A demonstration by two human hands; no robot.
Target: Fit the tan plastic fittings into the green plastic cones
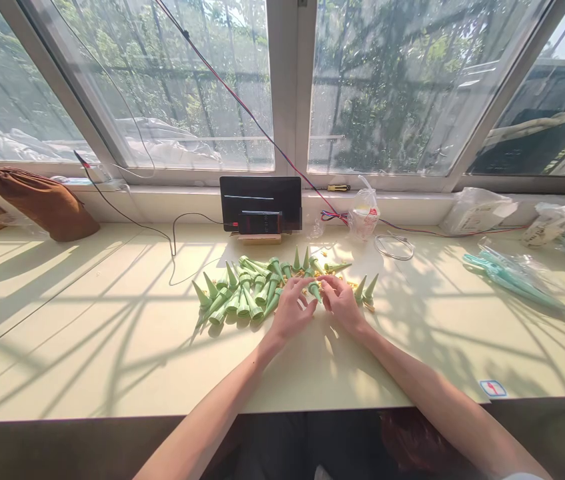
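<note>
My left hand is bent inward, its fingertips at the rim of a green plastic spike whose narrow end points toward me. From the other side my right hand meets it, thumb and fingers drawn together close to the same rim. Whatever small part may be between the right fingertips is hidden. To the left of my hands lies a pile of similar hollow green spikes, some standing point up. Small yellow pieces are scattered just beyond my fingers. Two more spikes stand right of my right hand.
A dark tablet and a phone lean on a stand behind the pile. A plastic cup in a bag and a coiled cable are right of them. Teal packaged items lie right; a brown pouch stands left.
</note>
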